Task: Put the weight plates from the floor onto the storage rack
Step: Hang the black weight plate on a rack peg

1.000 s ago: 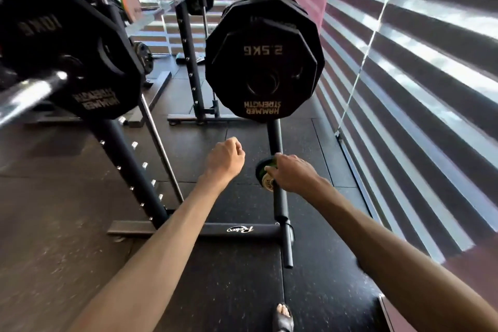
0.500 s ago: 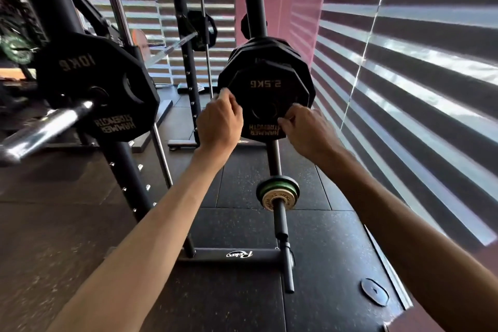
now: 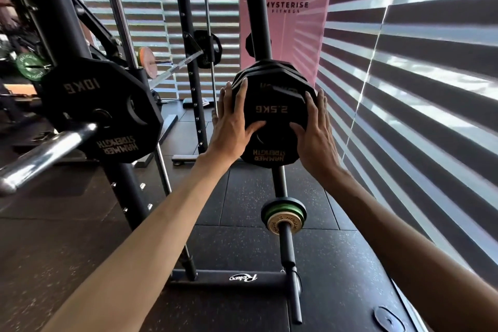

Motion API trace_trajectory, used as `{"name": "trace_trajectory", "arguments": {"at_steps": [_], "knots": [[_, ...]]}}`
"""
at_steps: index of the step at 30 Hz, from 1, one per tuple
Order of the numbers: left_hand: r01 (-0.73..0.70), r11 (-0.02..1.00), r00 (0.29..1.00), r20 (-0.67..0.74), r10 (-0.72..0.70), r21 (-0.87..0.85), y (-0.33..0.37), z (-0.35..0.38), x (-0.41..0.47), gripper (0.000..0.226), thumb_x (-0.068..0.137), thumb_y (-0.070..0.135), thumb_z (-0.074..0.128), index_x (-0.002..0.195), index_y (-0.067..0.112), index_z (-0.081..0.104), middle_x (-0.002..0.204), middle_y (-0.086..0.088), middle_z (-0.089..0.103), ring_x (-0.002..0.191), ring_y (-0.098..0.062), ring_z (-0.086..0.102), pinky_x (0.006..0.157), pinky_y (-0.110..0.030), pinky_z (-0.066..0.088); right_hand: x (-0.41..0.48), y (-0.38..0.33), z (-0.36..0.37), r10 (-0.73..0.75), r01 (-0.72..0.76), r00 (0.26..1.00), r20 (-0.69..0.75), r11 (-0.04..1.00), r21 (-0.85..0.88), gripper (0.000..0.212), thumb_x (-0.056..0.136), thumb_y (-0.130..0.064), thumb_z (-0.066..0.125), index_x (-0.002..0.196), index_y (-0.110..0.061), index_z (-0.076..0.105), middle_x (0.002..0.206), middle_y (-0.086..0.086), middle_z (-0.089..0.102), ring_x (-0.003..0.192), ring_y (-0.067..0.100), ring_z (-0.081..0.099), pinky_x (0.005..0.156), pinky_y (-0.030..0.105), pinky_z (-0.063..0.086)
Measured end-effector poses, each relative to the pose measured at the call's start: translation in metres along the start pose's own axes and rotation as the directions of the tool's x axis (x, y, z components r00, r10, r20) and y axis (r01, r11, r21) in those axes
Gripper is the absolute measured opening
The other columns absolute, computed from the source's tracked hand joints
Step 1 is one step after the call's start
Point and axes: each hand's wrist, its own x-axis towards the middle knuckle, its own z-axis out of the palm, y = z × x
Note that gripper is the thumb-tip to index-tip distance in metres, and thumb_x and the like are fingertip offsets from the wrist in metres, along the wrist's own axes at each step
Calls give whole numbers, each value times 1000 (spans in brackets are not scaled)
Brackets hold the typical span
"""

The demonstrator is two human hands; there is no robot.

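Head view: my left hand (image 3: 231, 122) and right hand (image 3: 315, 131) lie wide and flat at 9 and 3 o'clock on the 2.5 kg plate (image 3: 272, 113), thumbs on its face. I judge this a two-sided push to seat it square against the larger plates on the storage rack (image 3: 254, 21), not a carry. A small dark plate (image 3: 389, 318) lies on the floor (image 3: 80, 250) at 5 o'clock, not yet racked.

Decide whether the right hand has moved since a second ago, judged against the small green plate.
Yes. The right hand rose from the small green plate to the 2.5 kg plate above it.
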Motion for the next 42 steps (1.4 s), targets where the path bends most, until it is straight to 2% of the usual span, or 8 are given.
{"name": "trace_trajectory", "arguments": {"at_steps": [6, 12, 22, 29, 32, 34, 38, 42], "knots": [[-61, 993, 997, -39, 66, 102, 4, -3, 5, 91, 87, 53, 64, 157, 32, 10, 148, -22, 29, 138, -37, 31, 112, -57, 33, -4, 4, 10, 2, -2, 994, -113, 1000, 0, 67, 101, -23, 52, 158, -14, 17, 165, 8, 13, 153, 28, 13, 120, 56, 24], [-32, 969, 990, -127, 65, 246, 7, 2, 8, 94, 85, 56, 65, 157, 30, 12, 134, -20, 39, 123, -32, 44, 98, -51, 45, 1, 1, 15, -2, -1, 983, -181, 1000, -19, 79, 99, -22, 58, 159, -9, 9, 160, 10, 23, 144, 27, 27, 119, 46, 28], [4, 971, 990, -135, 29, 240, 2, 1, 10, 104, 80, 67, 62, 158, 20, 13, 128, -20, 41, 116, -32, 44, 87, -41, 53, 11, 8, 9, -46, 48, 986, -162, 999, 9, 76, 94, -20, 63, 157, -8, 21, 153, 10, 32, 140, 29, 31, 115, 52, 34], [49, 997, 992, -117, -41, 63, -4, 4, 10, 103, 75, 70, 64, 154, 18, 22, 132, -20, 40, 124, -34, 42, 94, -47, 51, 21, 15, 1, -93, 95, 987, -129, 995, 10, 76, 91, -25, 66, 155, -9, 28, 147, 10, 37, 136, 27, 35, 108, 54, 42], [4, 984, 998, -61, -16, -181, -11, 3, 16, 103, 70, 64, 71, 147, 12, 28, 138, -15, 39, 131, -29, 38, 111, -50, 37, 25, 18, -2, -80, 90, 991, -107, 991, 96, 76, 89, -22, 70, 153, -9, 31, 147, 11, 38, 137, 23, 37, 107, 49, 44], [0, 947, 1000, -21, -7, -320, -12, -2, 21, 100, 69, 51, 80, 143, 8, 31, 142, -13, 40, 135, -26, 39, 115, -50, 33, 29, 21, -4, -49, 54, 998, -33, 982, 180, 83, 88, -25, 73, 155, -12, 24, 152, 12, 35, 142, 25, 35, 111, 49, 42], [-2, 937, 1000, -18, -5, -350, -13, -2, 24, 94, 68, 39, 87, 139, 8, 34, 142, -9, 44, 133, -22, 40, 114, -39, 33, 35, 27, -7, 5, -24, 997, 74, 968, 248, 90, 86, -35, 72, 157, -24, 16, 154, 5, 35, 143, 20, 34, 114, 50, 37], [-53, 935, 999, -19, 49, -351, -15, -5, 27, 92, 67, 47, 84, 134, 6, 37, 139, -8, 48, 130, -21, 45, 112, -46, 38, 29, 24, -4, 64, -65, 998, 14, 968, 244, 85, 89, -28, 72, 157, -24, 21, 151, 5, 37, 138, 15, 34, 109, 36, 36]]}}
